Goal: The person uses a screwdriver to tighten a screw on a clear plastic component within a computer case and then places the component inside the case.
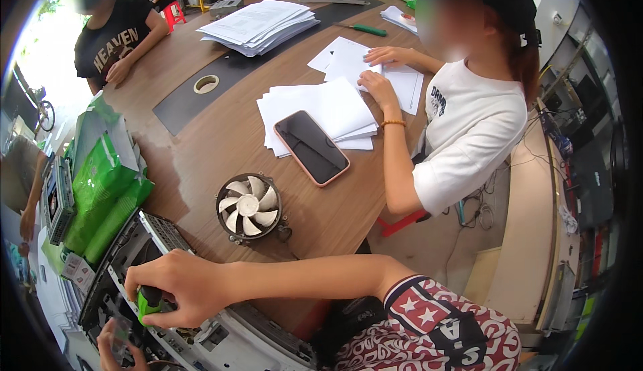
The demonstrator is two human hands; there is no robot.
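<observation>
Gripping green-handled screwdriver [151, 301] w/ right hand [177, 287] over open PC case [221, 337]; left hand [117, 347] steadies inside, grip unclear; fan [249, 207] set aside.

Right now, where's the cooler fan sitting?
In the head view, the cooler fan lies on the wooden table, just below the phone and above the right hand.

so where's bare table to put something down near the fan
Bare wood lies right of the fan, below the phone, and left of it toward the green bags. The right hand, green screwdriver and open computer case crowd the near edge.
</observation>
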